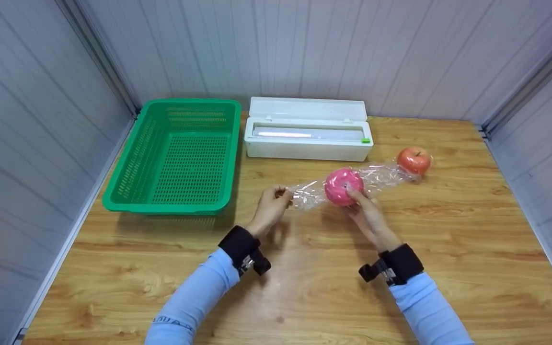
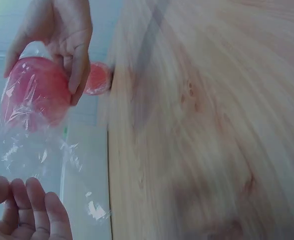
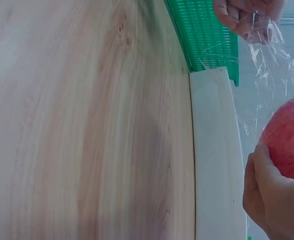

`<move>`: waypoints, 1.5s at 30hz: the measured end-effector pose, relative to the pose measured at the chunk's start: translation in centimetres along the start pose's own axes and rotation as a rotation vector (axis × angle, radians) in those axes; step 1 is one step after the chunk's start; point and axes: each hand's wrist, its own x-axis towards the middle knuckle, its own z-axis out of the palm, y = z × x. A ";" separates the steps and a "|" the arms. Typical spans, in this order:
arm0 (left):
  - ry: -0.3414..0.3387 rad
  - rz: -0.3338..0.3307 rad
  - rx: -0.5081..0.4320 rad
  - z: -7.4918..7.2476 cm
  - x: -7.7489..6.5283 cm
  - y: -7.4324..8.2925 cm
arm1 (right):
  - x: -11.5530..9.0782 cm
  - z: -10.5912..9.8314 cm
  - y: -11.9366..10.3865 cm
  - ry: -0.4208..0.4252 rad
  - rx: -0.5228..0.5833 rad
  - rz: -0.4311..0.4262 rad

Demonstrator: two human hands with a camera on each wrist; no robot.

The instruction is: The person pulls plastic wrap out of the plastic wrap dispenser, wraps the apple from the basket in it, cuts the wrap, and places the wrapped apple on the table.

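My right hand (image 1: 369, 218) holds a pinkish-red apple (image 1: 340, 184) above the table, thumb on its face and the other fingers behind it. Clear cling film (image 1: 309, 194) covers this apple and stretches out on both sides. At its left end, the thumb and fingertips of my left hand (image 1: 271, 206) pinch the film. The left wrist view shows the film-covered apple (image 2: 37, 92) above the left fingers (image 2: 37, 200). In the right wrist view, film (image 3: 271, 60) runs from the apple (image 3: 289, 137) to the left hand (image 3: 249, 15).
A second, orange-red apple (image 1: 414, 160) sits at the right, by the film's far end. Behind the hands stands a white cling film box (image 1: 304, 151), its lid raised and a roll inside. A green plastic basket (image 1: 232, 182) stands at the left. Panel walls surround the wooden table (image 1: 304, 297).
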 end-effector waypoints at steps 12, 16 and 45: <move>0.038 -0.011 -0.071 -2.5 0.6 0.3 | -0.3 -1.0 -0.4 0.007 -0.009 0.035; -0.010 -0.023 -0.057 -1.7 0.1 0.0 | -0.3 -1.0 -0.5 0.021 0.038 0.039; -0.094 0.055 0.056 -1.2 -0.8 -2.5 | -0.2 -0.7 -0.9 0.087 0.082 -0.017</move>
